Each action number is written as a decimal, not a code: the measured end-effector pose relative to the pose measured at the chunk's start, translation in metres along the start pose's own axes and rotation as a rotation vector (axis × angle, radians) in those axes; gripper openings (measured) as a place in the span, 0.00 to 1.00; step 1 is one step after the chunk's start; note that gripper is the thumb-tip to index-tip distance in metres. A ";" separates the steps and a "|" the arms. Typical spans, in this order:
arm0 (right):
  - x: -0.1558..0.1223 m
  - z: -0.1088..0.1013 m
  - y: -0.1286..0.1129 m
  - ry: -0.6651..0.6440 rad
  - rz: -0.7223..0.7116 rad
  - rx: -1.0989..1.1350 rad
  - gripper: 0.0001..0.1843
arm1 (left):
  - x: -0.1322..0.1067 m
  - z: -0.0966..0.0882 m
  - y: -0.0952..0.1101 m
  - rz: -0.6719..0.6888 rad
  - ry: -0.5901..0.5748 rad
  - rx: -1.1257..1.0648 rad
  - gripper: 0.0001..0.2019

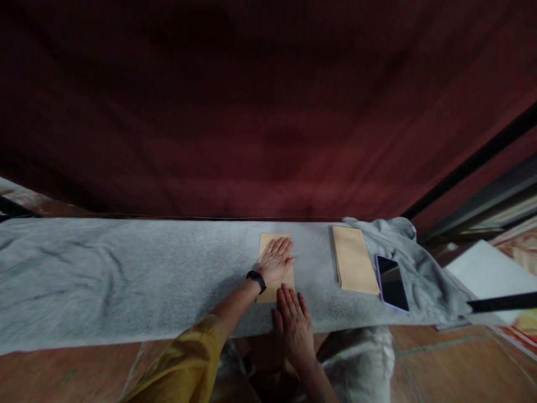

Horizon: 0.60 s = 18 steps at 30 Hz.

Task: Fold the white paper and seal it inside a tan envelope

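A tan paper envelope (264,295) lies flat on the grey cloth in front of me, its long side running away from me. My left hand (276,260), with a black band at the wrist, rests flat across its upper middle, fingers stretched out towards the right. At the envelope's near right corner lies my right hand (293,322), fingers extended forward and fingertips on or beside the paper's edge. Both palms face down and neither hand grips anything. Part of the envelope is hidden under them.
A stack of similar tan envelopes (356,260) sits to the right, with a phone (392,282) beside it. Grey cloth (168,268) covers the long narrow surface, bunched at its right end. A dark red curtain (268,140) hangs behind. White board-like sheet (490,271) at far right.
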State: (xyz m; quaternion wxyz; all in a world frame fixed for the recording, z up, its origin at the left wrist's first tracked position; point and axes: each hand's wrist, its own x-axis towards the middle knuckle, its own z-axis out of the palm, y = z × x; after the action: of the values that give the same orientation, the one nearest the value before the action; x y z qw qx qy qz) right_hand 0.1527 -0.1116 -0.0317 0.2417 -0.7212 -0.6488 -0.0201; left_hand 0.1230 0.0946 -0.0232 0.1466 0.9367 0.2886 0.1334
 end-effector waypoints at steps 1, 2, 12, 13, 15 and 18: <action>0.000 0.000 -0.001 0.000 -0.002 0.004 0.28 | -0.004 0.000 0.000 0.012 -0.001 -0.006 0.28; 0.000 0.000 -0.001 0.002 0.000 0.009 0.28 | -0.009 0.000 0.001 0.025 -0.003 -0.012 0.28; -0.006 0.008 0.007 0.096 0.021 0.120 0.23 | -0.059 -0.006 0.012 0.090 0.000 -0.074 0.25; -0.008 0.009 0.009 0.118 0.023 0.154 0.23 | -0.064 -0.007 0.014 0.095 0.003 -0.075 0.25; -0.010 0.008 0.012 0.140 0.037 0.230 0.22 | -0.074 -0.011 0.018 0.108 0.003 -0.074 0.25; -0.011 0.005 0.013 0.144 0.087 0.331 0.21 | -0.091 -0.018 0.024 0.138 -0.020 -0.078 0.25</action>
State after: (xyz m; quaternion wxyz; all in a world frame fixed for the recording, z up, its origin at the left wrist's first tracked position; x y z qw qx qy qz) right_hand 0.1615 -0.1207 -0.0446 0.4036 -0.6956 -0.5926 0.0457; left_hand 0.0567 0.0269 -0.0137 0.1763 0.9493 0.2162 0.1451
